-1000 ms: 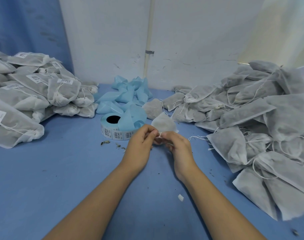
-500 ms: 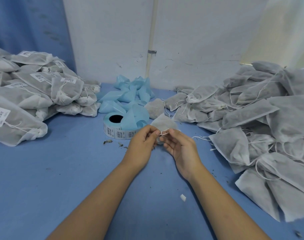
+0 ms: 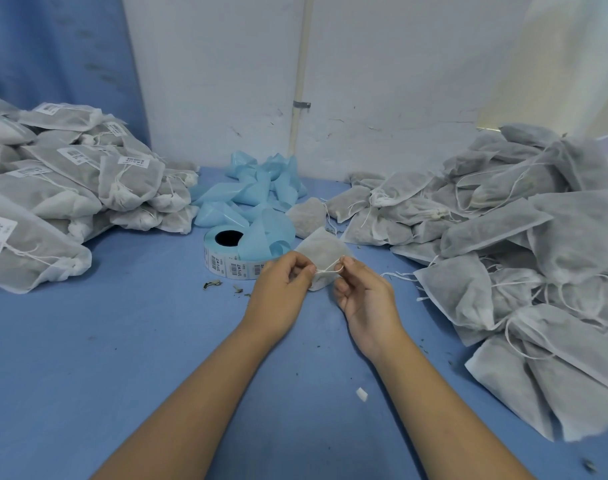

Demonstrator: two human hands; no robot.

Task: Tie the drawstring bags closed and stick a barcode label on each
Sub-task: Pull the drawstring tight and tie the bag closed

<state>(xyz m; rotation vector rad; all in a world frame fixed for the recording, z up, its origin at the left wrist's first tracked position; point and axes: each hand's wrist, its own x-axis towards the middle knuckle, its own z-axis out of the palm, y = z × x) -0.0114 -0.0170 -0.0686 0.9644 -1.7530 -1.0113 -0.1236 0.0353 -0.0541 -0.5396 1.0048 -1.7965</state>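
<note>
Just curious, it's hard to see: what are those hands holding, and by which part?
One small drawstring bag, by its white drawstring: the left hand and the right hand each pinch the string at the bag's gathered neck.

Matt, gauzy non-woven cloth bags (image 3: 496,237), glossy blue backing paper (image 3: 254,192), matt blue cloth table (image 3: 105,341).

Label roll (image 3: 226,259) lies between left (image 3: 70,188) and right bag piles (image 3: 524,237).
</note>
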